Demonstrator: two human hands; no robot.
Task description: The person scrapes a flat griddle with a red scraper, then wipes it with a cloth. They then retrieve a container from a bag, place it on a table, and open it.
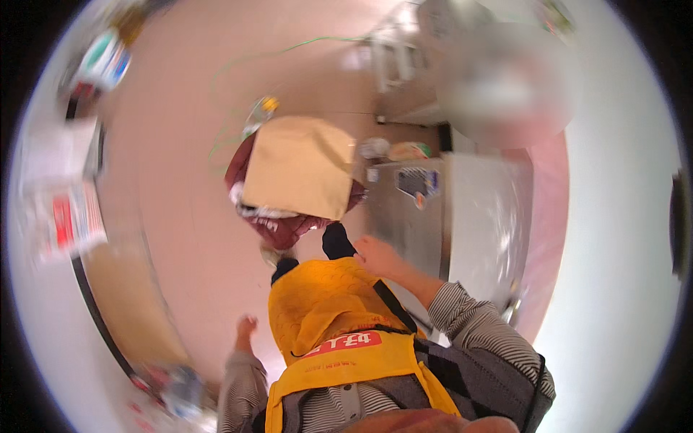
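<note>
My left hand [247, 326] hangs low at my left side over the floor, small and blurred, with nothing visible in it. Curled beside my yellow apron [335, 292], my right hand [376, 255] is near its right edge; its fingers are too blurred to make out fully. Before my dark shoes [339, 241] stands a flat tan square top [300, 162], perhaps cardboard or a seat. Maroon cloth or a bag [279, 230] bulges out around its lower side, with some white material tucked against it. Neither hand touches the square top.
A grey metal-looking cabinet [403, 227] and a pale worktop [482, 216] run along my right. A yellow-capped bottle [262, 111] stands beyond the tan top. Green cord [314, 40] trails over the floor [173, 135]. At left are a printed white bag [67, 222] and a tub [103, 59].
</note>
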